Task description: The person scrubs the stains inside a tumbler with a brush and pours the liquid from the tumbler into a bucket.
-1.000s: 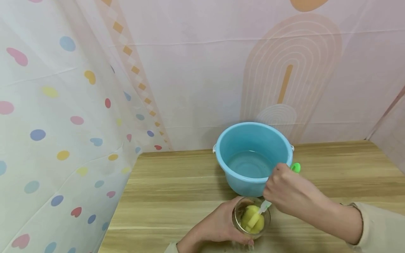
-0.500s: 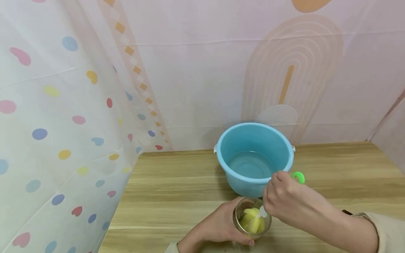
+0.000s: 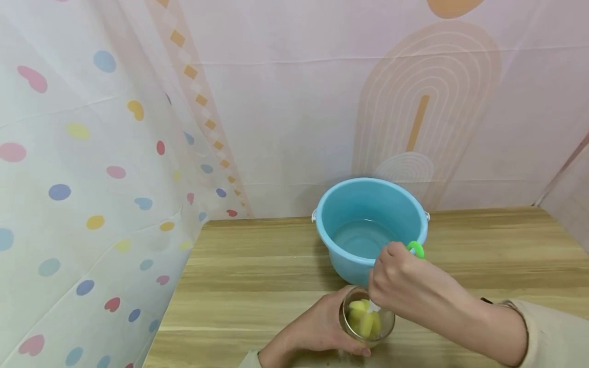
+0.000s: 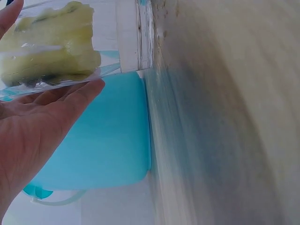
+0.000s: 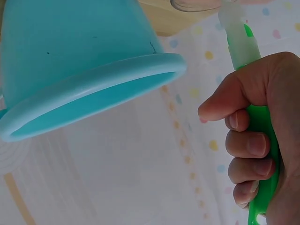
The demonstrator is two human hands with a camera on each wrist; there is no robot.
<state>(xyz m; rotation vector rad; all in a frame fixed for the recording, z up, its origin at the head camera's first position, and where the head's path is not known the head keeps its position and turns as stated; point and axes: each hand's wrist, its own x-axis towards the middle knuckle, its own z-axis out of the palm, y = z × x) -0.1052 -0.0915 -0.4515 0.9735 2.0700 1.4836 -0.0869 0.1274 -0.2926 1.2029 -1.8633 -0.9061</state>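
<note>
My left hand point(image 3: 324, 323) grips a clear drinking glass point(image 4: 130, 35) near the table's front edge. In the left wrist view its fingers lie along the glass's side, and the glass base is at or just above the tabletop; I cannot tell whether they touch. A yellow sponge head point(image 4: 61, 44) is inside the glass. It belongs to a sponge cup brush with a green handle point(image 5: 263, 136) and a whitish neck point(image 5: 240, 44). My right hand point(image 3: 409, 286) holds that handle in a fist above the glass, its thumb point(image 5: 225, 103) along the upper end. In the head view this hand hides most of the handle.
A light blue bucket point(image 3: 342, 268) with a little water in its bottom stands just behind the glass. The wood-grain table point(image 3: 248, 286) meets a patterned cloth point(image 3: 285, 128) at the back and a dotted one point(image 3: 110, 204) on the left.
My right hand and the brush shift slightly right and down, then back left, and the sponge moves inside the glass. My left hand and the glass stay nearly in place.
</note>
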